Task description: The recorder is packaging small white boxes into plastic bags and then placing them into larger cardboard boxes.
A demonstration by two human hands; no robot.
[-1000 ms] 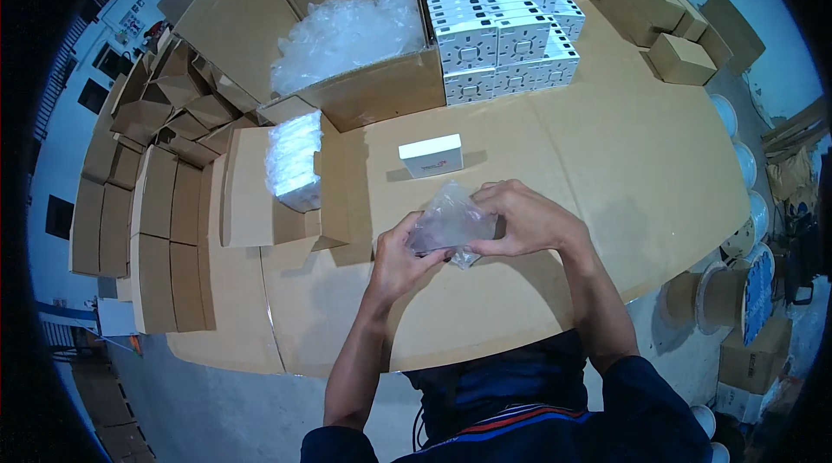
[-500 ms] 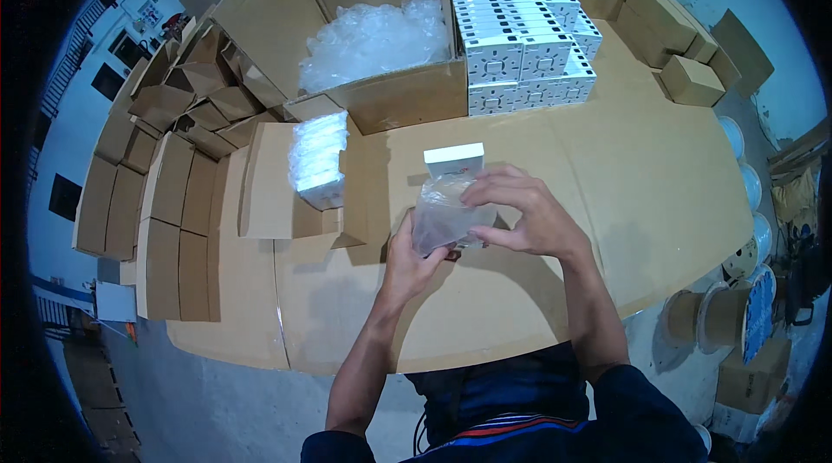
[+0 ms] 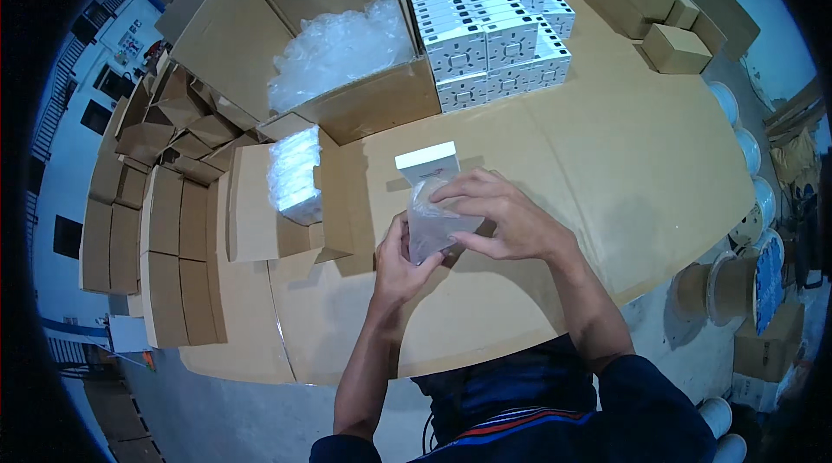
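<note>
My left hand (image 3: 400,257) and my right hand (image 3: 498,219) both grip a small clear plastic bag (image 3: 433,225) over the cardboard-covered table (image 3: 624,168). The bag stands upright between my fingers, right fingers on its top and right side, left thumb at its lower left. A small white box (image 3: 426,161) sits on the table just behind the bag, touching or nearly touching its top edge. What is inside the bag cannot be told.
A large open carton (image 3: 260,47) of clear bags (image 3: 338,47) stands at the back. A block of stacked white boxes (image 3: 490,17) is to its right. A small tray of bagged pieces (image 3: 295,173) sits left. Folded brown boxes (image 3: 165,229) line the left, more (image 3: 667,21) at back right.
Both hands have lifted the bag up and away from me toward the white box. The view has shifted slightly; nothing else on the table moved.
</note>
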